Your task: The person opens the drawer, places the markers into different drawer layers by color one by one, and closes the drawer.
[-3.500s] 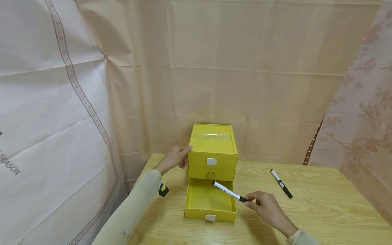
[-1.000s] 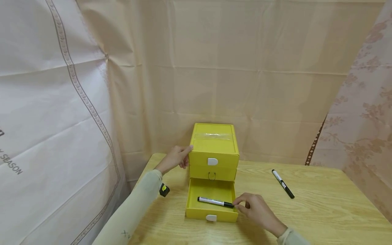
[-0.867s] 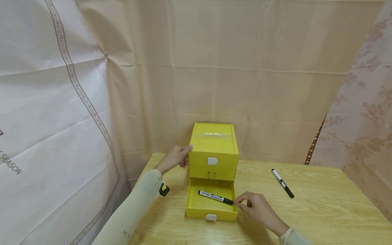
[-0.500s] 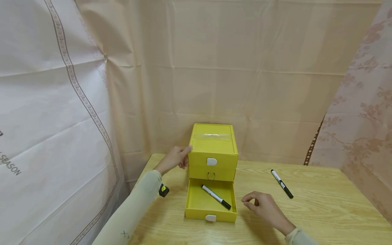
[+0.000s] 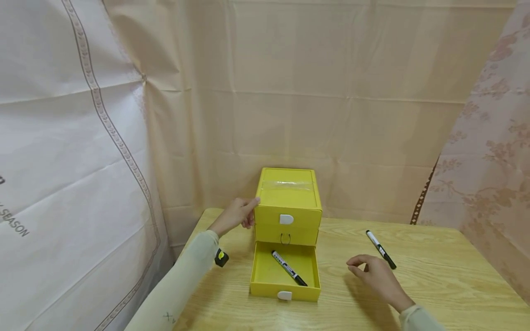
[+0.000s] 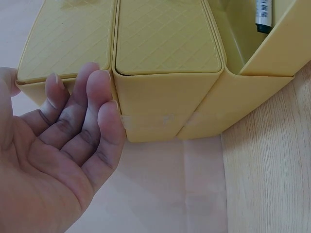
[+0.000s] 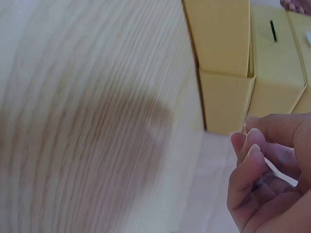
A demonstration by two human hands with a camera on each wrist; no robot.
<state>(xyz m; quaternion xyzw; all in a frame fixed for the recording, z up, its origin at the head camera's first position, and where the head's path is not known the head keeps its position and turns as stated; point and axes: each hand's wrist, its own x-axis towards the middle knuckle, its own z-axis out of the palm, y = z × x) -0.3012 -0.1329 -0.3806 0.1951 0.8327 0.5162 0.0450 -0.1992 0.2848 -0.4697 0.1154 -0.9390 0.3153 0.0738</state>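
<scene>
A yellow drawer box (image 5: pixel 290 197) stands at the middle of the table, its bottom drawer (image 5: pixel 265 276) pulled out. Inside that drawer lies a white marker pen (image 5: pixel 286 265) with black ends, slanting; its end also shows in the left wrist view as a pen tip (image 6: pixel 263 17). My left hand (image 5: pixel 235 215) rests against the box's upper left front corner, thumb on the top edge, with bent fingers (image 6: pixel 104 87) touching the side. To the right of the drawer my right hand (image 5: pixel 374 276) hovers over the table, fingers loosely curled, thumb close to the fingertips, holding nothing.
A second marker pen (image 5: pixel 381 249) lies on the wooden table (image 5: pixel 439 276), behind my right hand. Beside my left wrist is a small black object (image 5: pixel 221 258) with a yellow patch. Cloth sheets (image 5: pixel 331 115) hang behind and at both sides.
My right hand has lowered the marker pen into the open drawer and let go of it, then drawn back to the right. The left hand has stayed on the box.
</scene>
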